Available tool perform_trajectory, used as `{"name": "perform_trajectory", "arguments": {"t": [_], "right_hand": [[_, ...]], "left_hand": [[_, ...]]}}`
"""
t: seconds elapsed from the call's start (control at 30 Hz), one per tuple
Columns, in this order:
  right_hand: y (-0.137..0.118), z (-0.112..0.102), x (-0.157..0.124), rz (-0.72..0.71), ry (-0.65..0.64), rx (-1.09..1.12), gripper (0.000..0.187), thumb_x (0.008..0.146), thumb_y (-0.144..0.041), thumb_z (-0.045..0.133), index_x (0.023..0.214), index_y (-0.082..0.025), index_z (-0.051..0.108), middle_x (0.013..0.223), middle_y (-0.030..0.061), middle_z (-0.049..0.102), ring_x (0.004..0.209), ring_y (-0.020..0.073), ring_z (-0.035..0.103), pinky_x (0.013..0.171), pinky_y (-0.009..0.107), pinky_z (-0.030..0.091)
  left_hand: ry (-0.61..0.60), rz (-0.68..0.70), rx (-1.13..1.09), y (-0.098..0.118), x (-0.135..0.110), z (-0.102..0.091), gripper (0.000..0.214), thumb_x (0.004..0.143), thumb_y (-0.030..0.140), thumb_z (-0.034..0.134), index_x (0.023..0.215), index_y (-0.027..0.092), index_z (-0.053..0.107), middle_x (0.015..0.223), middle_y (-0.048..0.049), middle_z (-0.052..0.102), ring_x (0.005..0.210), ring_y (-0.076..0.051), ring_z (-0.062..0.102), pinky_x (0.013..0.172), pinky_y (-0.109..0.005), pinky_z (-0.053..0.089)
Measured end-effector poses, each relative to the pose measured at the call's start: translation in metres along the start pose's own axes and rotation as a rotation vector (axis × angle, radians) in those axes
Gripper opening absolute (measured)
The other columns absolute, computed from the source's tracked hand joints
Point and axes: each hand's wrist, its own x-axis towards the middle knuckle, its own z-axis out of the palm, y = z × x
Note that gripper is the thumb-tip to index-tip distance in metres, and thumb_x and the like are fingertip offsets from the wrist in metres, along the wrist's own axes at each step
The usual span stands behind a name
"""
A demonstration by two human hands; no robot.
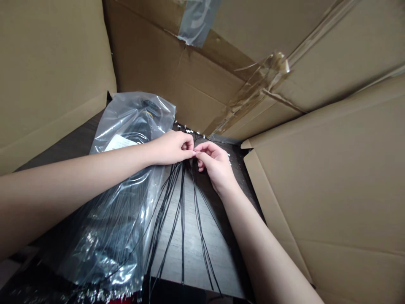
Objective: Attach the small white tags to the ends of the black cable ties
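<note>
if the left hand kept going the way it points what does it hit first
Most likely the right hand: the left hand points right, and their fingertips meet, or nearly so, at the top of the black cords.

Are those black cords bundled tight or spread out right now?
Spread out. The black cords meet where the left hand and right hand pinch them, then fan apart toward the camera.

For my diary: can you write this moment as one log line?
left hand: pinching black cords | right hand: pinching them too | plastic bag: beneath left forearm | cardboard: all around
</note>
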Motion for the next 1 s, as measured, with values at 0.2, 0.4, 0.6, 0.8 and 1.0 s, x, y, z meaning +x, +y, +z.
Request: {"name": "perform_trajectory", "arguments": {"t": [0.2,0.4,0.6,0.8,1.0], "right_hand": [[0.0005,-0.0006,-0.0003,-0.001,-0.003,0.019,0.018,0.066,-0.029,0.070,0.078,-0.017,0.064,0.056,-0.0075,0.055,0.047,0.0043,0.046,0.043,0.016,0.042],[-0.0009,-0.0003,-0.0001,0.009,0.000,0.004,0.019,0.065,-0.029,0.069,0.078,-0.017,0.064,0.056,-0.0072,0.055,0.047,0.0046,0.047,0.044,0.016,0.041],[-0.0007,0.0003,-0.0002,0.009,-0.003,-0.002,0.019,0.065,-0.029,0.069,0.079,-0.017,0.063,0.057,-0.0075,0.054,0.047,0.0043,0.046,0.043,0.016,0.041],[-0.0005,-0.0003,-0.0003,0.008,-0.003,-0.001,0.018,0.065,-0.029,0.069,0.078,-0.017,0.063,0.056,-0.0075,0.054,0.047,0.0044,0.046,0.043,0.016,0.040],[-0.0021,0.0004,-0.0007,-0.001,-0.014,0.004,0.017,0.065,-0.029,0.068,0.078,-0.018,0.063,0.057,-0.0073,0.053,0.047,0.0046,0.045,0.044,0.017,0.040]], "left_hand": [[-0.006,-0.002,0.019,-0.0005,0.0008,0.0009,0.016,0.089,0.028,0.062,0.086,0.015,0.070,0.075,0.0002,0.068,0.064,-0.012,0.056,0.065,-0.025,0.036],[-0.005,0.018,0.041,-0.0021,0.0006,0.0014,0.016,0.089,0.029,0.062,0.087,0.015,0.071,0.070,0.0007,0.067,0.061,-0.012,0.054,0.064,-0.025,0.035],[-0.009,0.023,0.060,-0.0017,-0.0002,0.0012,0.016,0.089,0.028,0.061,0.087,0.015,0.070,0.071,0.0008,0.066,0.062,-0.012,0.054,0.063,-0.025,0.035],[-0.017,0.014,0.065,-0.0003,-0.0001,0.0009,0.016,0.090,0.028,0.061,0.088,0.015,0.070,0.071,0.0008,0.067,0.062,-0.012,0.055,0.064,-0.024,0.035],[-0.018,0.023,0.070,-0.0014,0.0007,0.0016,0.017,0.090,0.029,0.061,0.088,0.015,0.070,0.073,0.0002,0.069,0.063,-0.012,0.057,0.064,-0.025,0.036]]}}
